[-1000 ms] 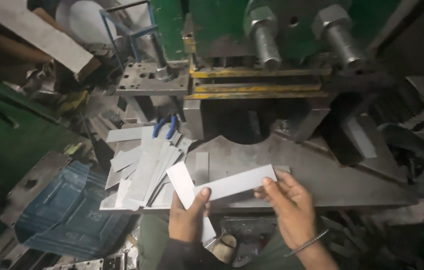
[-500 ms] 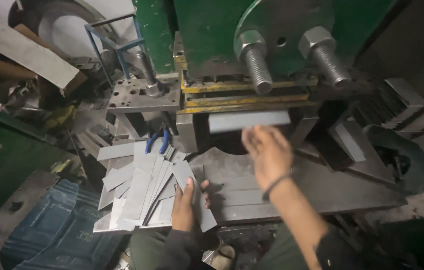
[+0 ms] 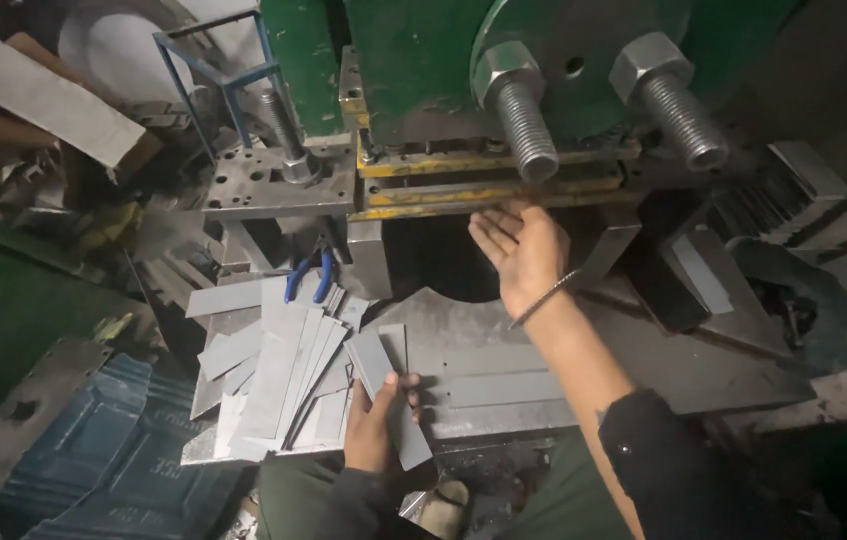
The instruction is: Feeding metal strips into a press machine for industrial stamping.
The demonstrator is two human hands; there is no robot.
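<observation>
The right hand's fingertips are disappearing into the dark gap under the press, so it is impossible to tell whether they are holding anything. The press itself is running off the top edge. The left hand is covering the lower part of a metal strip, and its wrist is vanishing behind a dark sleeve at the bottom edge. Blue-handled pliers are lying half buried under a pile of strips, their jaws hidden. A blue container is being cut off by the bottom edge.
</observation>
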